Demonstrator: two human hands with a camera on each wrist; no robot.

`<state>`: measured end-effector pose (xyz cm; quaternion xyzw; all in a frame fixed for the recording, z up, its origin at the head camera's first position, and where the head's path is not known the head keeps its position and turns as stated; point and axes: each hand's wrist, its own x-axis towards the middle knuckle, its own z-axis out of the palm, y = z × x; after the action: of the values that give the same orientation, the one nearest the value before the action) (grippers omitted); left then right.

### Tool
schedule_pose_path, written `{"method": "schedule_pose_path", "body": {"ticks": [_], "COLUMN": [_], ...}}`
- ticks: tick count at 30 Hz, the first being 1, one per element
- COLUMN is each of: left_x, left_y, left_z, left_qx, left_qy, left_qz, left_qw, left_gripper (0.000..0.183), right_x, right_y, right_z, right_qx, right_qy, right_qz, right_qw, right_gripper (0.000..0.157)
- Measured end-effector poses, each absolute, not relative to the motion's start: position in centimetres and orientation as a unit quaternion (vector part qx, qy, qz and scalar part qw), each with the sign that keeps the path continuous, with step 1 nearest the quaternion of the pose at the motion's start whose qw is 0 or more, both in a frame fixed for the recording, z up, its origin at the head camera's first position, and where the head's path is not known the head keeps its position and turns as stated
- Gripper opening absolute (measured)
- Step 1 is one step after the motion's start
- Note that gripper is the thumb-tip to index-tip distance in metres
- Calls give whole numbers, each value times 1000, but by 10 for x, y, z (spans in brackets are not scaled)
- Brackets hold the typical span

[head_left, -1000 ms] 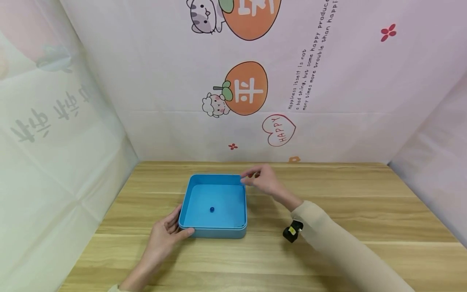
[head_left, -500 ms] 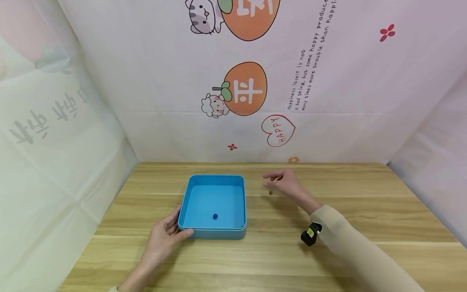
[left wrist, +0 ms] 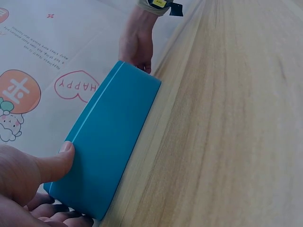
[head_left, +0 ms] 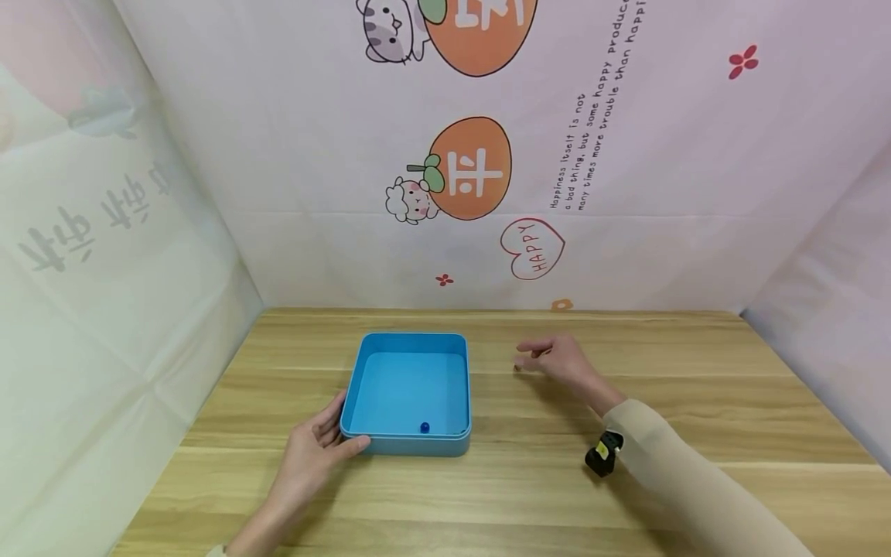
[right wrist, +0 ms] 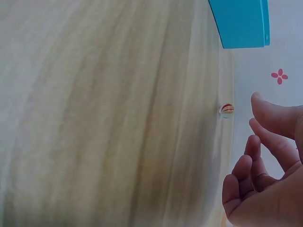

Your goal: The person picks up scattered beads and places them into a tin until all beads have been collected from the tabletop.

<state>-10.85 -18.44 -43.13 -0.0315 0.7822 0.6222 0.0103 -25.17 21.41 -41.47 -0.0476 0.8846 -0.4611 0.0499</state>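
My left hand (head_left: 306, 462) grips the near-left corner of a square, open-topped blue box (head_left: 418, 446), thumb on the front wall and fingers around the side. Inside, a dark blue marble (head_left: 425, 427) lies close to the near wall. To the right of the box, my right hand (head_left: 562, 361) is held over the table with thumb and forefinger apart. A small clear marble with orange-red and white swirls (right wrist: 227, 109) sits on the wood near those fingertips, not touching them in the right wrist view. Nothing shows within the right hand.
The wooden table (head_left: 431, 503) runs back to a printed white cloth backdrop (head_left: 313, 263). Cloth also hangs along the left and right sides. A black wrist camera (head_left: 602, 455) hangs below the right sleeve.
My right hand has moved right from the box's far-right corner, then lowered towards the swirled marble. In the box the blue marble has rolled nearer and rightward. My left hand stays put.
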Motion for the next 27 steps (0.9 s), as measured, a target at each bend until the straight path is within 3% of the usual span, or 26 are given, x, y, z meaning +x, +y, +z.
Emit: {"method": "schedule_pose_path", "body": {"ticks": [13,27], "left_x": [-110,-110], "left_y": [-185,-185], "left_z": [-433,-432], "left_qx": [-33,-33], "left_qy": [783,783], "left_qz": [621,621], "left_qw": [13,13], "left_gripper": [88,88], "right_x": [-251,-251], "right_y": [219,213], "right_z": [-424,-423], "right_qx": [-48,-59], "right_qy": [891,905], "right_qz": [-447,-416], "right_qw": [65,61], "right_gripper": [19,14]}}
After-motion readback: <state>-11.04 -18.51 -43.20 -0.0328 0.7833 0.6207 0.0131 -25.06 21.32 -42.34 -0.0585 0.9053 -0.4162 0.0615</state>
